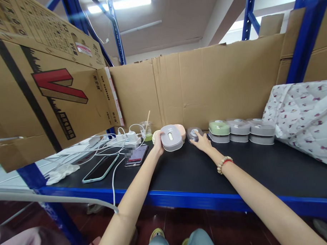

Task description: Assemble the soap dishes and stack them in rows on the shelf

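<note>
My left hand [158,144] grips the left edge of a greyish-lilac plastic box [177,137], which is tilted up with a pale oval at its middle. Behind that box a peach box [182,130] and the edge of a cream one [153,137] show partly. My right hand [203,142] has its fingers around the right side of a clear plastic lid [191,133] by the cardboard wall. Whether the lid sits on anything is hard to see. Right of it stand stacked boxes with clear lids: a green one [218,129] and grey ones [238,128].
Two phones [100,168], white chargers with tangled cables [131,137] and a plastic cup with a stick [148,136] are at the left. A large carton [52,90] overhangs that side. A patterned white cloth bag [305,117] lies right. The shelf has a blue front edge [193,200].
</note>
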`<state>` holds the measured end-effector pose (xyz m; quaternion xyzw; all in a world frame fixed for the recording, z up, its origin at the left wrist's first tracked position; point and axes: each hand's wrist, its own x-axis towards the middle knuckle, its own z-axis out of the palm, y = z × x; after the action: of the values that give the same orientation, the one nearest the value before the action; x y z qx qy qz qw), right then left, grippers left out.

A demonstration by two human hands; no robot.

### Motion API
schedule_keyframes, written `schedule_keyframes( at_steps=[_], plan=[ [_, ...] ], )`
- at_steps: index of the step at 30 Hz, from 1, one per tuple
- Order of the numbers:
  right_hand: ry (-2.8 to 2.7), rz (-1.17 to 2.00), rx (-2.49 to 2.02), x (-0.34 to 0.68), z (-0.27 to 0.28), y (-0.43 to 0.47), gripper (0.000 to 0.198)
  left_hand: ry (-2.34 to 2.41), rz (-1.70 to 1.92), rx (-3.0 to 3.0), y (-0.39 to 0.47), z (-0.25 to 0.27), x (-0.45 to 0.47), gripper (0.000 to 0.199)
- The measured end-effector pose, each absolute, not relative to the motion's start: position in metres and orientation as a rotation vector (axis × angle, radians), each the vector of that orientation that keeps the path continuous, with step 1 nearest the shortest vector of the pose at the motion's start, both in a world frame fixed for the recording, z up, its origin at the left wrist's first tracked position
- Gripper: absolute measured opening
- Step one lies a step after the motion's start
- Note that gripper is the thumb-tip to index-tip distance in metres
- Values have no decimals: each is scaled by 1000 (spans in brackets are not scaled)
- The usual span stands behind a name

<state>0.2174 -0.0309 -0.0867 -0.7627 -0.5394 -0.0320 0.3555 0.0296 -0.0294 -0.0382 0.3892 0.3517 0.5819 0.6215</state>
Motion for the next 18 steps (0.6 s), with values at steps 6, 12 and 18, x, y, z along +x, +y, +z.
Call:
schedule_keyframes(
  at_steps=[6, 12, 18],
  plan=[
    [-1419, -169, -1915, 221, -83, -31, 50, 710, 1249, 886, -26, -41, 31, 20],
    [-1340, -228, -1701, 215, -78, -35, 43, 700, 1290, 930, -24, -44, 33, 42],
    [-1355, -100, -1838, 212, -73, -43, 46, 698, 1340, 855, -25, -41, 31, 32]
  ],
)
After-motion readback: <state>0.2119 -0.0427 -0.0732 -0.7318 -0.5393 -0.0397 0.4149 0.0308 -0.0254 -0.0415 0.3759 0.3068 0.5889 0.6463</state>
